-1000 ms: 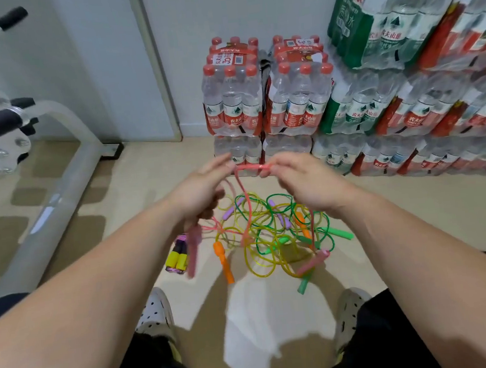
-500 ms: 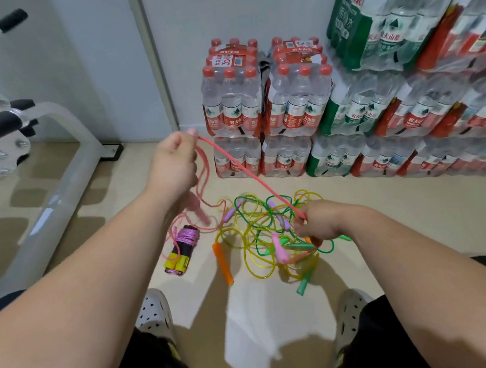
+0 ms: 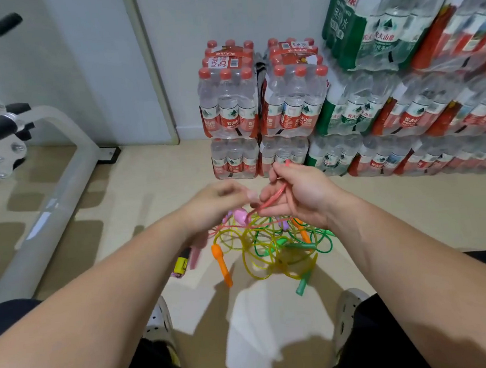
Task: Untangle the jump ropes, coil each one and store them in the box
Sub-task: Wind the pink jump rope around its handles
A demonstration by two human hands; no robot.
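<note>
Stacked water-bottle packs [image 3: 391, 104] fill the right wall, grey exercise-machine frame [image 3: 57, 184] on the left, no box anywhere in view. On the floor [image 3: 147, 193] in front of the person: the tangle [image 3: 272, 252] of yellow, green and purple cords, loose and knotted together. Both hands are raised just above it, close together. Right hand [image 3: 302, 196]: grip curled round a doubled length of the pink rope [image 3: 273, 200], a bit of cord poking out above the knuckles. Left hand [image 3: 214, 204]: motion-blurred, grip looks pinched on the same pink cord, one pink handle [image 3: 240, 215] just under it. A pink strand seems to run across the top of the tangle, so likely not free yet. Smaller bits: orange handle [image 3: 221, 260] and green handle [image 3: 302, 285] stick out at the tangle's near edge. A yellow-handled bundle [image 3: 181, 265] lies just left of it, apart, and reads as one rope already coiled. My read: early. Pink is mid-coil, the rest are untouched, nothing is boxed.
</note>
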